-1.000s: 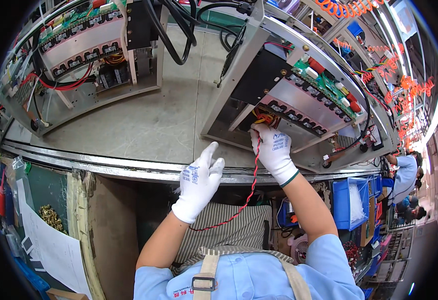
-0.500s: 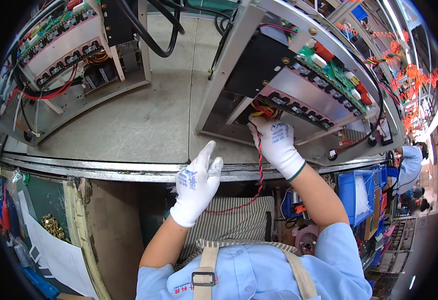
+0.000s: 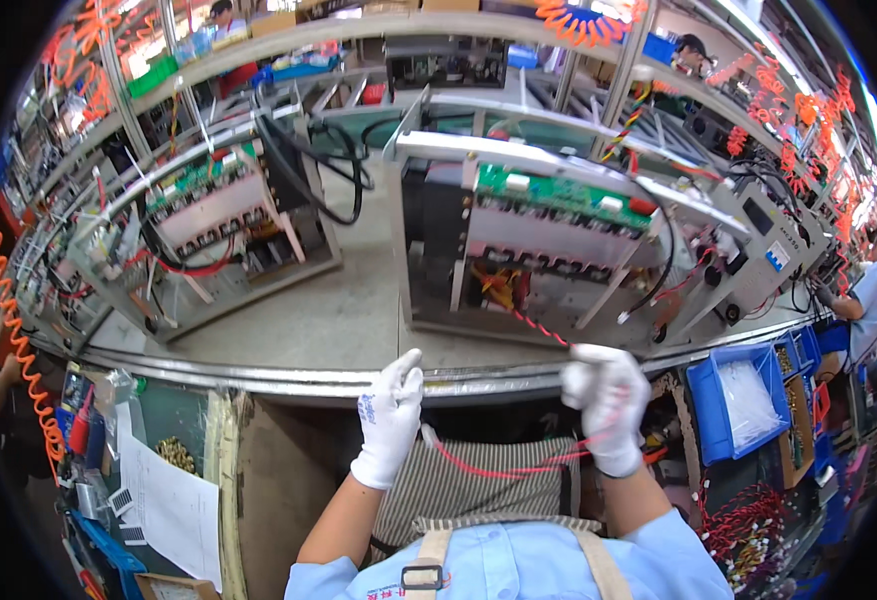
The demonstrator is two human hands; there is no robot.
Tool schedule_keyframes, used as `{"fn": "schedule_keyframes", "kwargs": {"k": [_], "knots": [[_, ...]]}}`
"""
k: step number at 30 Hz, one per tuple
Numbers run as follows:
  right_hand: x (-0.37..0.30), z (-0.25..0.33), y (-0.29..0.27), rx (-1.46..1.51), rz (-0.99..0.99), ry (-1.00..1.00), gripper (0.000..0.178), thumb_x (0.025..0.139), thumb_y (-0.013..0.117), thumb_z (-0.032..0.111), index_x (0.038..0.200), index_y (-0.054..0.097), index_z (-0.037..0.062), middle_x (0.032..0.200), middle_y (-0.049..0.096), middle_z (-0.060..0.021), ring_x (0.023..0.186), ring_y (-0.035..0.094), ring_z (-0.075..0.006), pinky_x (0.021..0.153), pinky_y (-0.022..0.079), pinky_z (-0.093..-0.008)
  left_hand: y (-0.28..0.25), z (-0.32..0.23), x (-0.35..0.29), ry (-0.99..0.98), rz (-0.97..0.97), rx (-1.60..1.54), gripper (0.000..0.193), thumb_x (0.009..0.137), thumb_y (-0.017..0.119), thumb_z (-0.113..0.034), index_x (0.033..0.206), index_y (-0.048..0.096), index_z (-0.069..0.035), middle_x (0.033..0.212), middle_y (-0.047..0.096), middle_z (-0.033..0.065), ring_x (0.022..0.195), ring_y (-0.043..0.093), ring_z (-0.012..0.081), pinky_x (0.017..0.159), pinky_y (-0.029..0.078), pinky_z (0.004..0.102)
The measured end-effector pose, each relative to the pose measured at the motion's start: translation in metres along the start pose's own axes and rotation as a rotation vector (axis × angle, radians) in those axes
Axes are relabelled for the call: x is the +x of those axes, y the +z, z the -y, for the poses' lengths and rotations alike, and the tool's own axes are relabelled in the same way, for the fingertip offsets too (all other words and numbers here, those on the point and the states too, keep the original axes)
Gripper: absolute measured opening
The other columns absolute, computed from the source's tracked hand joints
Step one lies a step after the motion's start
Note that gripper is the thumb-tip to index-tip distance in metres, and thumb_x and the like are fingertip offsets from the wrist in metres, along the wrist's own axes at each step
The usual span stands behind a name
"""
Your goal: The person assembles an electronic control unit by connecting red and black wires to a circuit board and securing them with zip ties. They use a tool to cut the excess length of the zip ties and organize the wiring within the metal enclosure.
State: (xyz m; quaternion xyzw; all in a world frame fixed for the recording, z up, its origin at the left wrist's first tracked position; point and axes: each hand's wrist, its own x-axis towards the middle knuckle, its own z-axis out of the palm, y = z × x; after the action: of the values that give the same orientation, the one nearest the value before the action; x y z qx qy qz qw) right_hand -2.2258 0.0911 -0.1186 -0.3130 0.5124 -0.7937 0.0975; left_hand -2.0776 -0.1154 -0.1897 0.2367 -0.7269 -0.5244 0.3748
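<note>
My right hand [image 3: 608, 405], in a white glove and blurred by motion, is closed on a red-and-black twisted wire [image 3: 538, 326]. One stretch of the wire runs up from my fingers into the open lower bay of the metal machine chassis [image 3: 436, 322]. Its other stretch hangs in a curve over the striped apron, its pale end close to my left wrist. A yellow-and-red wire bundle [image 3: 498, 290] sits inside the bay, below a green circuit board [image 3: 558, 197]. My left hand [image 3: 386, 420], also gloved, hovers at the bench's front edge, index finger extended, with nothing visible in it.
A second open chassis [image 3: 248, 292] stands left on the metal bench [image 3: 363, 300]. Blue bins [image 3: 703, 400] and a pile of red wires [image 3: 743, 525] lie at right. Paper [image 3: 163, 505] and brass fittings [image 3: 174, 455] lie at left. A co-worker [image 3: 870, 300] is far right.
My right hand has left the chassis bay and come down toward me, drawing the wire out with it. My left hand stays near the bench edge. The view has tilted up, showing the shelves behind.
</note>
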Motion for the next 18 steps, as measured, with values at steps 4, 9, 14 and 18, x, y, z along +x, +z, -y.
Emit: {"fn": "schedule_keyframes", "kwargs": {"k": [4,9,14,18], "knots": [[-0.009,0.097,-0.055,-0.142,-0.26,-0.325,0.041,0.106,0.043,0.035,0.092,0.061,0.0001,0.061,0.055,-0.0066,0.046,0.046,-0.0091,0.045,0.042,-0.0258,0.039,-0.069,0.016,0.167,0.157,-0.139,0.031,0.096,0.057,-0.006,0.124,0.06,0.006,0.118,0.067,0.0152,0.108,0.064,0.018,0.092,0.05,0.0298],[-0.027,0.143,-0.041,-0.069,-0.106,-0.482,0.044,0.105,0.044,0.034,0.085,0.06,-0.0006,0.059,0.056,-0.0064,0.047,0.05,-0.0101,0.049,0.042,-0.0278,0.097,-0.192,0.01,0.771,0.436,0.109,0.052,0.081,0.068,-0.006,0.132,0.056,-0.001,0.125,0.062,0.0227,0.096,0.069,0.0355,0.081,0.056,0.038],[-0.005,0.15,-0.021,-0.124,0.029,0.04,0.039,0.105,0.048,0.03,0.09,0.064,-0.0021,0.064,0.061,-0.003,0.046,0.046,-0.0026,0.042,0.031,-0.0204,0.086,-0.21,-0.005,0.733,0.706,0.022,0.052,0.08,0.067,-0.006,0.13,0.054,-0.002,0.088,0.066,0.0187,0.073,0.068,0.0363,0.059,0.053,0.0393],[0.024,0.127,-0.005,-0.173,0.234,0.197,0.033,0.104,0.051,0.027,0.106,0.064,-0.0031,0.068,0.062,-0.0014,0.051,0.049,-0.0023,0.047,0.037,-0.0189,0.071,-0.179,0.0,0.659,0.511,0.172,0.032,0.089,0.064,-0.008,0.12,0.06,0.0,0.077,0.066,0.0114,0.063,0.065,0.0223,0.057,0.05,0.0312]]}}
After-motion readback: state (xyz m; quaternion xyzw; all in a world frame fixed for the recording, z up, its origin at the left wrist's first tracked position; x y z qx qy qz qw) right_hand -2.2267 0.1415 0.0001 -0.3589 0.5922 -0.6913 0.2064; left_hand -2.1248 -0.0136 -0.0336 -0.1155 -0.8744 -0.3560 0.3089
